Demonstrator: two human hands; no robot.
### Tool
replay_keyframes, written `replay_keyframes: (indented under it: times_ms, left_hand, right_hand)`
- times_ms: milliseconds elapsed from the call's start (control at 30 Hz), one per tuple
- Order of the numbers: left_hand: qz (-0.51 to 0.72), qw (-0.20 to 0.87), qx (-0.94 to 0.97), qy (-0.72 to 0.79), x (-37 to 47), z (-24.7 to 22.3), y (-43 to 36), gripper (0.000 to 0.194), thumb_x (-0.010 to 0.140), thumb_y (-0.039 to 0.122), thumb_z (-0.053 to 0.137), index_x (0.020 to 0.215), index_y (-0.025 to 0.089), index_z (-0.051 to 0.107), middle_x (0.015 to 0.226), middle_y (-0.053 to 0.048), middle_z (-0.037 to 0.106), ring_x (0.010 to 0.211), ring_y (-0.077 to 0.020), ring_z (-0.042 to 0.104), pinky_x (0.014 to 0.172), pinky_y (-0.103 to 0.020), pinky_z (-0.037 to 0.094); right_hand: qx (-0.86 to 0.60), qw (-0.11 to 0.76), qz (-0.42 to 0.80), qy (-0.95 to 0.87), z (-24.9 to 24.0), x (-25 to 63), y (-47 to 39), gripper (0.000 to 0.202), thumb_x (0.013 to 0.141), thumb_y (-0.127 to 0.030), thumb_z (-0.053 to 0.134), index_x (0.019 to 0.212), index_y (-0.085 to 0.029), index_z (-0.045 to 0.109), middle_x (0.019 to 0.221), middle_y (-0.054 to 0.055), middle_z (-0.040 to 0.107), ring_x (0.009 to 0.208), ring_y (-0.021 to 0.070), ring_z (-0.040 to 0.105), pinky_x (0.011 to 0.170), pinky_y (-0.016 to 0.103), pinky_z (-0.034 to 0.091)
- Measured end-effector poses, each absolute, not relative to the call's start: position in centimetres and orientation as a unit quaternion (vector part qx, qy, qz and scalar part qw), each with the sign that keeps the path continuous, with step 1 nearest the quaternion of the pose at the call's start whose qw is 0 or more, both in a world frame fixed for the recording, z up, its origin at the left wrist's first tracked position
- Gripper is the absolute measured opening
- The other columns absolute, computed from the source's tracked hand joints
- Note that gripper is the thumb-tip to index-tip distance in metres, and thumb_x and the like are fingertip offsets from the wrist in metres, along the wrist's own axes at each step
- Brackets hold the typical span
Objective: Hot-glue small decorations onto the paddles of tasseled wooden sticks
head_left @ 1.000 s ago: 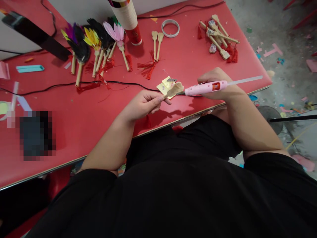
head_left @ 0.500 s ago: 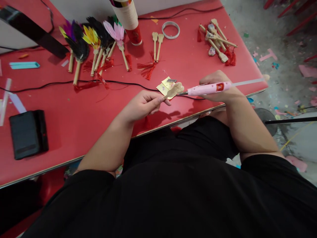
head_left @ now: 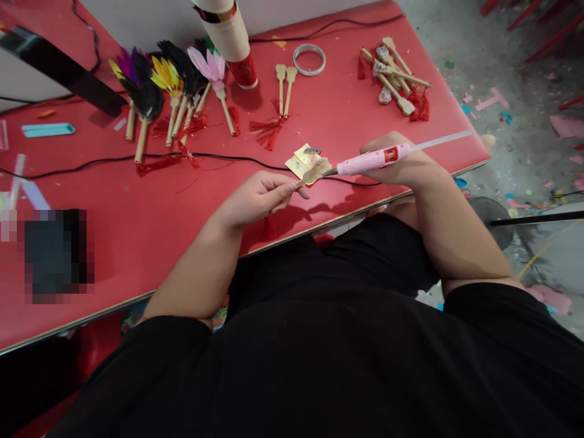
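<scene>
My left hand (head_left: pixel 271 191) is closed on the thin handle of a small wooden fan handle (head_left: pixel 316 171), whose wide flat head points to the right. In my right hand (head_left: pixel 396 159) is a pink glue gun (head_left: pixel 371 159), with a clear glue stick (head_left: pixel 440 140) poking out of its back end. The gun's metal nozzle is at the wooden head; whether it touches cannot be made out. Most of my right fingers are hidden behind the gun. Beneath the wooden head, yellow paper squares (head_left: pixel 298 159) lie on the red table (head_left: pixel 182 213).
Feathered fans (head_left: pixel 168 76) with red tassels lie at the back left, beside stacked paper cups (head_left: pixel 232 45). Two bare wooden handles (head_left: pixel 285 91) and a tape ring (head_left: pixel 309 59) are at the back middle. More handles (head_left: pixel 396 76) are piled far right. A black cable (head_left: pixel 219 156) crosses the table.
The glue gun has tilted, its back end rising slightly, and its nozzle has shifted a little left along the wooden head. Both hands keep their hold. The view has shifted slightly.
</scene>
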State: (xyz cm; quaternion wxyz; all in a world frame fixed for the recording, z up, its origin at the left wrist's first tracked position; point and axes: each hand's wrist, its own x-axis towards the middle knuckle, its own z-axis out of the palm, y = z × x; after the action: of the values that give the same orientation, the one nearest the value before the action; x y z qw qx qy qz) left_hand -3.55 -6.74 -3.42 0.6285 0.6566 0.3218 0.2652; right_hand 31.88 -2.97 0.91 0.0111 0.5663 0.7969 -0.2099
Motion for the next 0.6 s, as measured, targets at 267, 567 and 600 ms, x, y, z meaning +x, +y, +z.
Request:
replay_keyframes:
  times_ms: [267,567,600]
  left_hand:
    - [0.230,0.635,0.664,0.320,-3.98,-3.23,-6.46,0.061,0.111,0.076,0.081,0.108,0.017,0.095,0.057,0.006,0.044,0.052,-0.0099,0.035,0.052,-0.025,0.030]
    - [0.199,0.637,0.672,0.323,-4.19,-2.60,-6.33,0.054,0.112,0.069,0.082,0.110,0.016,0.095,0.057,0.006,0.044,0.053,-0.0099,0.033,0.054,-0.025,0.027]
    - [0.196,0.637,0.673,0.322,-4.17,-2.52,-6.31,0.054,0.112,0.069,0.082,0.110,0.016,0.095,0.056,0.006,0.044,0.053,-0.0100,0.032,0.054,-0.025,0.027]
  right_hand:
    - [0.540,-0.002,-0.230,0.809,1.04,32.13,-3.27,0.045,0.105,-0.030,0.085,0.078,-0.027,0.049,0.076,-0.001,0.057,0.072,0.0177,0.047,0.075,0.042,0.033]
    - [0.546,0.023,-0.217,0.809,0.89,31.79,-3.16,0.046,0.107,-0.035,0.086,0.079,-0.026,0.051,0.075,0.000,0.059,0.073,0.0172,0.049,0.076,0.041,0.038]
    - [0.545,0.028,-0.216,0.810,0.98,31.67,-3.16,0.046,0.108,-0.036,0.086,0.079,-0.026,0.051,0.074,0.000,0.059,0.073,0.0173,0.049,0.076,0.041,0.038]
